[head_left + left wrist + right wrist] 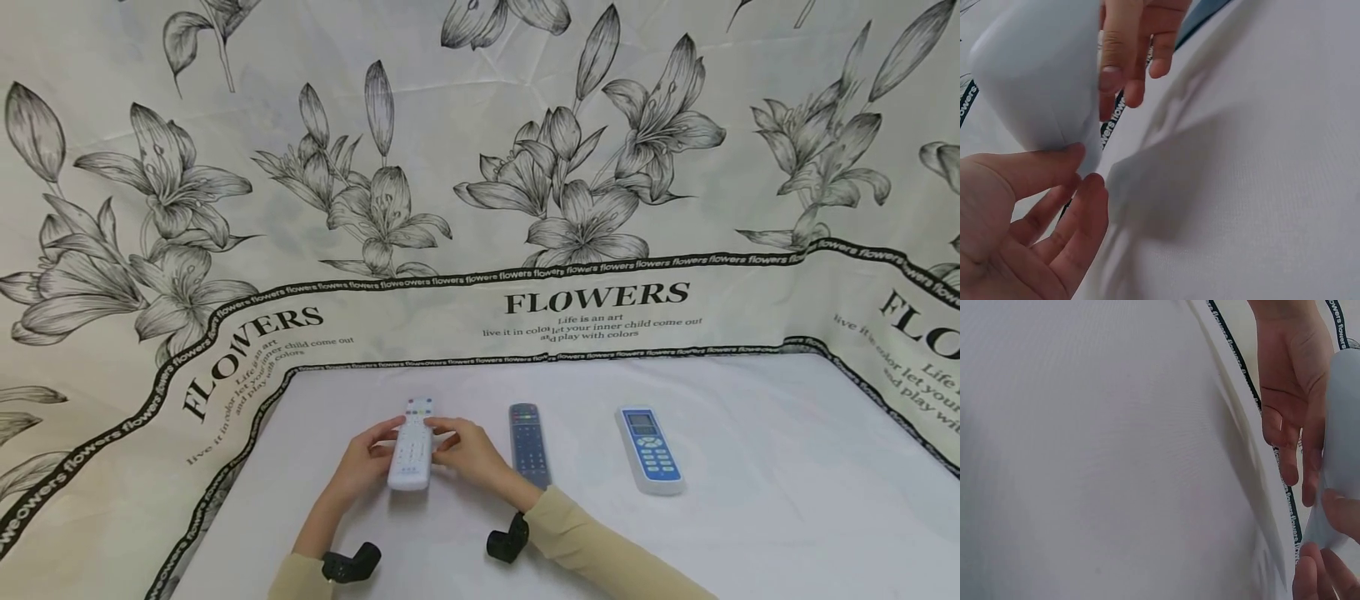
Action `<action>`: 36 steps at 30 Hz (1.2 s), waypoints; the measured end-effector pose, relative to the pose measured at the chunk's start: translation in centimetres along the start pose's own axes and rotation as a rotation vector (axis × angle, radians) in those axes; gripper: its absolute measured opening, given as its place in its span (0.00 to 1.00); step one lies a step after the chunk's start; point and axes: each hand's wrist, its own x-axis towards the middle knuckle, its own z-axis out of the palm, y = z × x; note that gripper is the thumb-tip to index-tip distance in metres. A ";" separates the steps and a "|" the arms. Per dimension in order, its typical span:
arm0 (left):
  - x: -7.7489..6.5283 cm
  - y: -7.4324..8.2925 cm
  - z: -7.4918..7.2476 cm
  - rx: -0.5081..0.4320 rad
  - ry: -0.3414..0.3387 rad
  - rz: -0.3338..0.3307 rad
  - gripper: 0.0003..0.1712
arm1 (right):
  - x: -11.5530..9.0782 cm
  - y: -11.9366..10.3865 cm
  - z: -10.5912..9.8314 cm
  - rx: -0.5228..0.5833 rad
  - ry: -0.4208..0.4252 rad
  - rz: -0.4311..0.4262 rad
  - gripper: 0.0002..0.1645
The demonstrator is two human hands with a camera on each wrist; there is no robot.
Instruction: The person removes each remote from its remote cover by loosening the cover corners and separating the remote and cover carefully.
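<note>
A white remote control is held between my two hands, its button side facing up and its far end bearing coloured buttons. My left hand grips its left edge; in the left wrist view the thumb presses the remote's side with fingers under it. From the opposite side my right hand pinches the right edge, and the right wrist view has its thumb on the casing. A shadow on the cloth shows beneath the remote, which looks raised off the surface.
A dark grey-blue remote control lies just right of my right hand. Further right lies a white remote with a blue face and small screen. White cloth covers the table; a flower-printed curtain stands behind and at both sides.
</note>
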 end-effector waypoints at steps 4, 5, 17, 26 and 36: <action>-0.1 0.0 -0.1 0.014 0.022 0.037 0.29 | -0.1 -0.2 -0.3 -0.028 0.017 -0.034 0.25; -0.1 0.0 -0.2 0.014 0.028 0.042 0.29 | -0.2 -0.3 -0.4 -0.030 0.016 -0.043 0.24; -0.7 1.1 -0.4 0.126 0.084 0.143 0.23 | -0.3 -1.0 -1.0 -0.068 0.112 -0.212 0.19; -0.7 1.9 0.0 0.208 0.175 0.254 0.19 | -0.1 -2.0 -1.7 -0.016 0.135 -0.224 0.20; -0.6 2.5 0.4 0.125 0.213 0.242 0.18 | 0.2 -2.3 -1.7 0.036 0.155 -0.176 0.18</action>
